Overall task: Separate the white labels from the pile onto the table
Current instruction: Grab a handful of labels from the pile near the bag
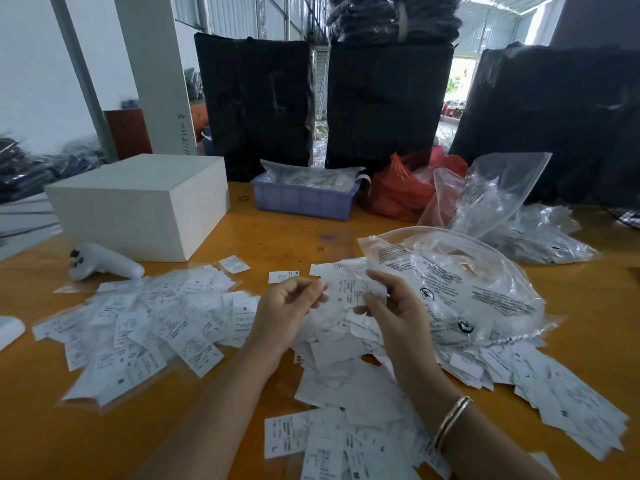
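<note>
Both hands are raised above the middle of the orange table (284, 237). Between them is a small bunch of white labels (348, 289) printed with black text. My left hand (289, 306) pinches its left edge, and my right hand (391, 306) holds its right side with curled fingers. Under and in front of my hands lies a loose pile of white labels (349, 382). A second spread of white labels (145, 323) covers the table to the left. More labels (554, 393) lie at the right under a clear plastic bag (460, 285).
A white box (138, 206) and a white handheld controller (100, 265) sit at the left. A blue tray (304, 199) of bagged labels, a red bag (398, 192) and more clear bags (491, 195) stand behind. Black wrapped bundles (384, 102) line the far edge.
</note>
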A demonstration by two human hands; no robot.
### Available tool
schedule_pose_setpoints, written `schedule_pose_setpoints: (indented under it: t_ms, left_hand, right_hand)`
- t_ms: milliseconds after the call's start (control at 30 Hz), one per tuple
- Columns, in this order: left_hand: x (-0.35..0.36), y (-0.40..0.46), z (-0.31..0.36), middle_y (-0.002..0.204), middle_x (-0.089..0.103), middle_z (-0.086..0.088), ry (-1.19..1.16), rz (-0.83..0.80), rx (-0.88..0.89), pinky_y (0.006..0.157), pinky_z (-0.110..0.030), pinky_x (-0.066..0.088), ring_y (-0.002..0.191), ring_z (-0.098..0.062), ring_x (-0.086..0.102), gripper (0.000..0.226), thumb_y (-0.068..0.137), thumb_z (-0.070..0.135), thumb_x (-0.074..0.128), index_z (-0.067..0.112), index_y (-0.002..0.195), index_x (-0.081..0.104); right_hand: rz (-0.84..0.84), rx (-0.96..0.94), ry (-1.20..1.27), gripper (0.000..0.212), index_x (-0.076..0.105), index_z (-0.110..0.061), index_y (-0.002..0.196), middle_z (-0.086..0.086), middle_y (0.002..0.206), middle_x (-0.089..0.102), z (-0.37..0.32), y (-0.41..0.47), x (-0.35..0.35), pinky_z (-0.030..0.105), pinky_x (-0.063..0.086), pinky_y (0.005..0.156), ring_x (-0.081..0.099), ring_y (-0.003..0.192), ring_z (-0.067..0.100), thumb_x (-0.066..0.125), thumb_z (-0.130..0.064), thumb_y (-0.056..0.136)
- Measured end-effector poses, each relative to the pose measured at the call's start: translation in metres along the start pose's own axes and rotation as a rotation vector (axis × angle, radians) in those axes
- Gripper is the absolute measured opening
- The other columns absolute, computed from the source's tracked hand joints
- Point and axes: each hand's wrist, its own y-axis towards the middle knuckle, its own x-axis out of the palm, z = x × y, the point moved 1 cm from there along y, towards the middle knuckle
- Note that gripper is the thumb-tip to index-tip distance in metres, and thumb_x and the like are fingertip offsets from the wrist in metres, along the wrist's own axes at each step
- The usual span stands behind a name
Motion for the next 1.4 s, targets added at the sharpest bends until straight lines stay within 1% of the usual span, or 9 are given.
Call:
schedule_pose_setpoints:
  t_ms: [233, 433, 800, 867, 967, 1067, 1167, 1267, 1400]
  left_hand:
    - [-0.002, -0.001, 0.003, 0.076, 0.072, 0.016, -0.052, 0.032, 0.002, 0.059, -0.006, 0.046, 0.072, 0.004, 0.065, 0.035, 0.076, 0.056, 0.054, 0.027, 0.082, 0.071]
    - [-0.001, -0.001, 0.004, 0.076, 0.072, 0.018, -0.035, 0.034, 0.005, 0.059, -0.005, 0.046, 0.073, 0.004, 0.065, 0.034, 0.076, 0.057, 0.052, 0.028, 0.081, 0.07]
    - [-0.002, -0.001, 0.004, 0.072, 0.07, 0.018, -0.047, 0.042, 0.014, 0.057, -0.005, 0.045, 0.068, 0.006, 0.062, 0.033, 0.075, 0.055, 0.055, 0.026, 0.079, 0.07]
    - [-0.002, -0.001, 0.004, 0.072, 0.07, 0.017, -0.049, 0.035, 0.022, 0.057, -0.006, 0.046, 0.067, 0.006, 0.062, 0.033, 0.075, 0.054, 0.055, 0.025, 0.08, 0.07]
    - [-0.002, -0.002, 0.005, 0.071, 0.069, 0.017, -0.041, 0.018, 0.036, 0.057, -0.006, 0.046, 0.066, 0.006, 0.061, 0.031, 0.076, 0.052, 0.056, 0.025, 0.081, 0.069]
    - [-0.001, -0.001, 0.004, 0.073, 0.069, 0.018, 0.008, -0.015, 0.034, 0.058, -0.007, 0.047, 0.069, 0.006, 0.062, 0.019, 0.082, 0.044, 0.061, 0.027, 0.08, 0.069]
    - [0.0, -0.001, 0.003, 0.079, 0.07, 0.022, 0.017, -0.084, 0.018, 0.06, -0.007, 0.048, 0.077, 0.007, 0.064, 0.003, 0.085, 0.029, 0.068, 0.029, 0.083, 0.07]
    - [0.002, -0.003, 0.004, 0.082, 0.068, 0.027, 0.042, -0.131, 0.012, 0.06, -0.006, 0.047, 0.081, 0.009, 0.063, 0.007, 0.084, 0.024, 0.069, 0.031, 0.084, 0.07]
    - [0.001, -0.004, 0.005, 0.08, 0.067, 0.028, 0.035, -0.082, 0.01, 0.058, -0.006, 0.047, 0.079, 0.011, 0.062, 0.005, 0.086, 0.027, 0.067, 0.031, 0.084, 0.069]
  right_hand:
    - [0.117, 0.032, 0.146, 0.027, 0.065, -0.023, 0.104, -0.006, 0.08, 0.071, -0.002, 0.002, -0.005, 0.016, 0.052, 0.064, 0.069, 0.071, 0.014, 0.059, -0.002, 0.089]
    - [0.094, 0.007, 0.142, 0.028, 0.065, -0.024, 0.103, -0.006, 0.091, 0.072, -0.003, 0.001, -0.001, 0.017, 0.053, 0.065, 0.07, 0.072, 0.015, 0.059, -0.001, 0.089]
    - [-0.067, -0.024, -0.098, 0.036, 0.063, -0.034, 0.097, 0.002, 0.083, 0.067, 0.002, -0.002, 0.002, 0.015, 0.05, 0.058, 0.069, 0.071, 0.008, 0.058, 0.0, 0.089]
    - [-0.073, -0.009, -0.122, 0.039, 0.063, -0.038, 0.095, -0.004, 0.079, 0.068, 0.003, -0.002, 0.001, 0.023, 0.054, 0.06, 0.068, 0.071, 0.012, 0.058, 0.0, 0.089]
    - [-0.085, 0.013, -0.192, 0.039, 0.062, -0.04, 0.098, -0.01, 0.073, 0.068, 0.004, -0.001, 0.0, 0.051, 0.054, 0.066, 0.065, 0.071, 0.032, 0.058, -0.002, 0.089]
    - [-0.096, 0.022, -0.22, 0.04, 0.062, -0.042, 0.099, -0.01, 0.074, 0.069, 0.005, -0.001, 0.0, 0.061, 0.052, 0.068, 0.061, 0.073, 0.042, 0.058, -0.003, 0.09]
    - [-0.105, 0.023, -0.229, 0.043, 0.057, -0.046, 0.105, -0.007, 0.072, 0.067, 0.005, 0.0, 0.0, 0.057, 0.052, 0.07, 0.062, 0.073, 0.04, 0.06, -0.006, 0.09]
    - [-0.126, 0.003, -0.193, 0.048, 0.051, -0.044, 0.114, 0.003, 0.076, 0.063, 0.006, 0.001, 0.003, 0.038, 0.056, 0.069, 0.068, 0.071, 0.017, 0.061, -0.004, 0.089]
    - [-0.037, 0.034, -0.14, 0.026, 0.056, -0.03, 0.102, -0.005, 0.075, 0.069, 0.007, 0.002, 0.001, 0.022, 0.054, 0.062, 0.068, 0.067, 0.011, 0.064, -0.009, 0.087]
